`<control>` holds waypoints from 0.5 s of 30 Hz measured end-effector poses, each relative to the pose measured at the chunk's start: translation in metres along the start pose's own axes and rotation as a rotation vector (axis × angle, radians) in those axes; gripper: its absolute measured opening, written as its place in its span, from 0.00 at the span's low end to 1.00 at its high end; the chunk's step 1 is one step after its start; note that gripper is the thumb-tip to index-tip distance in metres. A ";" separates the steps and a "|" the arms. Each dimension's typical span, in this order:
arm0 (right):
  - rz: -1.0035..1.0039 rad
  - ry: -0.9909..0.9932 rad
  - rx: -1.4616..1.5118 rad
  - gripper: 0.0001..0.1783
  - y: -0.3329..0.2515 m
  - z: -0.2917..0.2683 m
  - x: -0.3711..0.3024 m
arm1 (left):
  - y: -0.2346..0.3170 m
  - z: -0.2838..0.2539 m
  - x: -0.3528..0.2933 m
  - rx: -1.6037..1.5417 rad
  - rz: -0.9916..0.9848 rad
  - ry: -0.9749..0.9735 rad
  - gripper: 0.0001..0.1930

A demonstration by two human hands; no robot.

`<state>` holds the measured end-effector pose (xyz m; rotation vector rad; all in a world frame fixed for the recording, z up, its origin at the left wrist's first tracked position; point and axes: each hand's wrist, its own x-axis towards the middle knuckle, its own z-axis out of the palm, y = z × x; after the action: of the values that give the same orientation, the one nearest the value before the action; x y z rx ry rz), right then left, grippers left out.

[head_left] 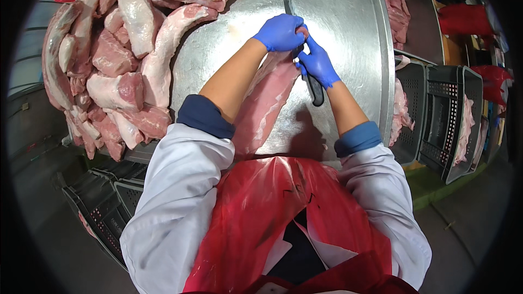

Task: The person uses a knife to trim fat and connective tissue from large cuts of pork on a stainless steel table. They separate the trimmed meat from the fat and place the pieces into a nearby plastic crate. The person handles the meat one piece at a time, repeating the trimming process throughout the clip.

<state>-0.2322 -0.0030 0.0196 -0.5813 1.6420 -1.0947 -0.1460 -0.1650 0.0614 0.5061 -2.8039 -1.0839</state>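
The blue-gloved left hand is curled closed on the far end of a long meat strip, which runs toward seven o'clock on the metal table, its near end hidden by the left forearm and red apron. At four o'clock from it, the right hand is partly curled around a knife; blade and handle show toward twelve and six, the middle hidden behind the gloves. At ten o'clock, the upper edge crops a meat pile.
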 end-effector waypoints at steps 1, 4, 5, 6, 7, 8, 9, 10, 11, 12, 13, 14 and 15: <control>-0.055 -0.035 -0.113 0.43 0.007 -0.002 -0.017 | -0.003 -0.001 0.001 -0.036 -0.040 -0.002 0.13; -0.389 -0.072 -0.378 0.44 0.063 0.001 -0.083 | -0.022 -0.008 -0.006 -0.207 -0.160 0.015 0.11; -0.291 -0.112 -0.324 0.44 0.063 0.001 -0.088 | -0.017 -0.009 -0.011 -0.220 -0.137 0.009 0.11; -0.203 -0.150 -0.279 0.43 0.061 -0.001 -0.086 | -0.013 -0.010 -0.016 -0.234 -0.115 0.004 0.11; -0.115 -0.186 -0.241 0.42 0.056 -0.003 -0.082 | -0.008 -0.010 -0.020 -0.247 -0.094 0.000 0.11; -0.040 -0.175 -0.216 0.42 0.035 0.002 -0.058 | 0.013 -0.015 -0.023 -0.207 -0.077 -0.002 0.13; 0.031 -0.175 -0.198 0.41 0.024 0.008 -0.044 | 0.021 -0.014 -0.023 -0.220 -0.035 0.022 0.13; 0.003 -0.160 -0.199 0.41 0.024 0.012 -0.045 | 0.026 -0.013 -0.023 -0.235 0.005 0.048 0.13; -0.028 -0.153 -0.199 0.41 0.024 0.017 -0.045 | 0.029 -0.014 -0.024 -0.246 0.040 0.079 0.13; -0.060 -0.152 -0.205 0.40 0.022 0.025 -0.045 | 0.021 -0.018 -0.026 -0.222 0.001 0.089 0.11; -0.021 -0.232 -0.225 0.41 0.031 0.024 -0.076 | 0.014 -0.019 -0.032 -0.239 -0.036 0.099 0.11; -0.085 -0.277 -0.212 0.42 0.062 0.019 -0.108 | 0.016 -0.028 -0.038 -0.259 -0.067 0.111 0.11; -0.120 -0.301 -0.217 0.42 0.074 0.017 -0.116 | 0.019 -0.037 -0.043 -0.276 -0.099 0.128 0.11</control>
<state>-0.1653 0.1177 0.0103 -0.9498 1.4836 -0.8694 -0.1036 -0.1606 0.1031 0.6620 -2.4904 -1.3769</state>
